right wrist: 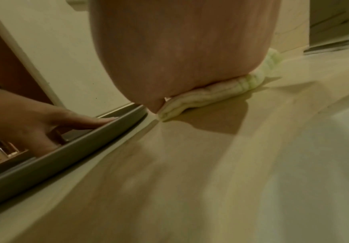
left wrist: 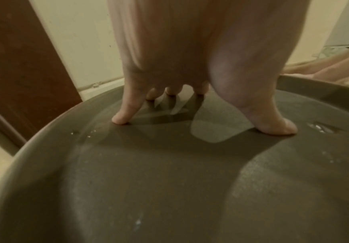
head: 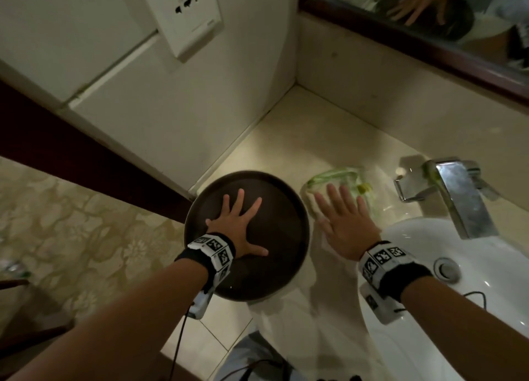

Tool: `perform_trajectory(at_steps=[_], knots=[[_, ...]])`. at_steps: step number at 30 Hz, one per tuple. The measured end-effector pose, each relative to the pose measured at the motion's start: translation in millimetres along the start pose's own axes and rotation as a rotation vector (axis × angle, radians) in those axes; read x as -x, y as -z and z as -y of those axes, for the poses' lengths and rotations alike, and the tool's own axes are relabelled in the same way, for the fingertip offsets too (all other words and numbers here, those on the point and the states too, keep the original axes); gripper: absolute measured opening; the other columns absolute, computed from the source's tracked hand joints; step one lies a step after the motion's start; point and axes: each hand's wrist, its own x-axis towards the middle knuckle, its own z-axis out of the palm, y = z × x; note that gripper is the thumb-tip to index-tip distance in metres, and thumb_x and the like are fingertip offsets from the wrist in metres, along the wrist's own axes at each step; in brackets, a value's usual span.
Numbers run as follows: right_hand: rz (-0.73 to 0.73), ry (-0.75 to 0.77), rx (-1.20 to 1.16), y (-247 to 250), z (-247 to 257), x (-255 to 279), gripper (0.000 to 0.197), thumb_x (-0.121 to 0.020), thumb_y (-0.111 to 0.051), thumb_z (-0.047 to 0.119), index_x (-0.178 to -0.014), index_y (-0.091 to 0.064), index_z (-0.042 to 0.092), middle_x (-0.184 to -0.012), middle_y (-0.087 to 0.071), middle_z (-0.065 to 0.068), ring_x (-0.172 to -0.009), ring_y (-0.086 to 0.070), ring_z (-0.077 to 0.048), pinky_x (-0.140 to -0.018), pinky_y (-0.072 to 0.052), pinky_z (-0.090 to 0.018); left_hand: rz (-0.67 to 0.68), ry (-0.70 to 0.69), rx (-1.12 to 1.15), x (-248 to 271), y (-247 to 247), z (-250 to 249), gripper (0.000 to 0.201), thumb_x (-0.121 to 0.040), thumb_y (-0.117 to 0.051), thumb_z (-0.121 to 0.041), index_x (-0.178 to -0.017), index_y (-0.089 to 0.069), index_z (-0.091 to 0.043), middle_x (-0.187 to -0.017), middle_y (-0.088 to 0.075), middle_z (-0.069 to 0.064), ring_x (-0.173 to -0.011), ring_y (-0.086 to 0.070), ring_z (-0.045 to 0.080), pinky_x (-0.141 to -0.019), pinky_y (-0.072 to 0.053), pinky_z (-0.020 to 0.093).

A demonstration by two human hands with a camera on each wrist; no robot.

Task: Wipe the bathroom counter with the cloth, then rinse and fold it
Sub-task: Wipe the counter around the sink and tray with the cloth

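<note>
A pale cloth (head: 340,180) with green stripes lies flat on the beige counter (head: 289,140), between a dark round tray and the tap. My right hand (head: 343,217) presses on it with straight, spread fingers; in the right wrist view the palm (right wrist: 179,54) bears down on the bunched cloth (right wrist: 210,95). My left hand (head: 240,226) lies flat with spread fingers inside the dark round tray (head: 283,277). In the left wrist view the fingertips (left wrist: 121,119) touch the tray's wet floor (left wrist: 169,180).
A white sink (head: 423,237) with its drain (head: 446,269) sits to the right, a chrome tap (head: 458,191) behind it. The wall corner (head: 294,82) and a mirror (head: 429,22) bound the counter at the back. The tray overhangs the counter's left front edge.
</note>
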Motion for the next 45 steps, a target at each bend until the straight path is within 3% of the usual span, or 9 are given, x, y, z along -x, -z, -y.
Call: perform_trajectory(at_steps=[4,8,16,20,24,26,34,39,45], knots=[[0.028,-0.023,0.023,26,-37,-33,0.081,-0.080,0.019,0.065,-0.153,0.005,0.034,-0.162,0.010,-0.003,-0.149,0.010,-0.031,-0.115,-0.005,-0.056,0.004,-0.002,-0.027,0,-1,2,0.123,-0.058,-0.069,-0.077,-0.141,0.019,-0.056,-0.154,0.034,-0.010,-0.145,0.022,0.030,-0.104,-0.022,0.073],[0.042,-0.165,-0.040,56,-76,-69,0.057,-0.102,-0.020,0.047,-0.152,0.004,0.038,-0.162,0.014,0.004,-0.148,0.014,-0.023,-0.118,0.002,-0.051,0.026,0.002,-0.037,-2,0,1,0.124,-0.059,-0.070,-0.076,-0.141,0.021,-0.055,-0.153,0.035,-0.010,-0.144,0.023,0.031,-0.104,-0.022,0.073],[-0.011,-0.254,-0.063,63,-69,-80,0.061,-0.101,-0.026,0.044,-0.152,0.006,0.037,-0.162,0.016,0.001,-0.148,0.014,-0.025,-0.117,0.003,-0.054,0.037,-0.007,-0.020,-3,1,0,0.123,-0.061,-0.070,-0.073,-0.143,0.019,-0.053,-0.153,0.035,-0.007,-0.144,0.024,0.032,-0.104,-0.020,0.075],[0.001,-0.175,-0.013,53,-34,-73,0.060,-0.100,-0.019,0.046,-0.153,0.008,0.035,-0.162,0.015,-0.004,-0.148,0.013,-0.031,-0.116,0.001,-0.058,0.038,-0.015,-0.009,-1,2,1,0.122,-0.062,-0.071,-0.072,-0.144,0.017,-0.051,-0.154,0.034,-0.006,-0.144,0.024,0.032,-0.103,-0.019,0.075],[0.041,0.025,0.071,35,11,-52,0.075,-0.081,0.009,0.056,-0.152,0.010,0.034,-0.162,0.014,-0.007,-0.148,0.011,-0.035,-0.114,-0.001,-0.061,0.036,-0.007,-0.018,-1,2,0,0.123,-0.061,-0.070,-0.073,-0.144,0.017,-0.051,-0.154,0.034,-0.006,-0.144,0.024,0.032,-0.103,-0.020,0.075],[0.040,0.069,0.076,27,24,-45,0.079,-0.076,0.013,0.058,-0.152,0.009,0.037,-0.162,0.014,-0.004,-0.148,0.015,-0.031,-0.115,0.002,-0.057,0.029,-0.002,-0.025,-1,1,-1,0.122,-0.061,-0.070,-0.074,-0.144,0.017,-0.052,-0.154,0.034,-0.006,-0.144,0.023,0.032,-0.103,-0.021,0.075],[-0.018,0.159,0.116,34,2,-51,0.066,-0.089,0.009,0.054,-0.153,0.001,0.040,-0.163,0.002,-0.001,-0.150,0.003,-0.028,-0.116,-0.006,-0.052,0.058,0.017,-0.036,0,4,-2,0.123,-0.061,-0.070,-0.075,-0.142,0.021,-0.054,-0.153,0.036,-0.009,-0.144,0.025,0.031,-0.104,-0.020,0.074],[-0.009,0.001,0.016,55,-49,-82,0.054,-0.103,-0.017,0.044,-0.151,0.007,0.043,-0.162,0.013,0.004,-0.148,0.015,-0.023,-0.117,0.006,-0.050,0.062,0.020,-0.039,-1,4,-3,0.123,-0.061,-0.070,-0.074,-0.141,0.021,-0.054,-0.153,0.035,-0.009,-0.143,0.025,0.031,-0.104,-0.021,0.074],[0.024,-0.160,-0.044,71,-70,-100,0.057,-0.103,-0.024,0.040,-0.151,0.006,0.042,-0.162,0.016,0.004,-0.148,0.017,-0.025,-0.117,0.004,-0.053,0.070,0.023,-0.033,-2,2,-4,0.123,-0.062,-0.070,-0.072,-0.142,0.021,-0.053,-0.153,0.035,-0.008,-0.143,0.026,0.031,-0.104,-0.020,0.074]])
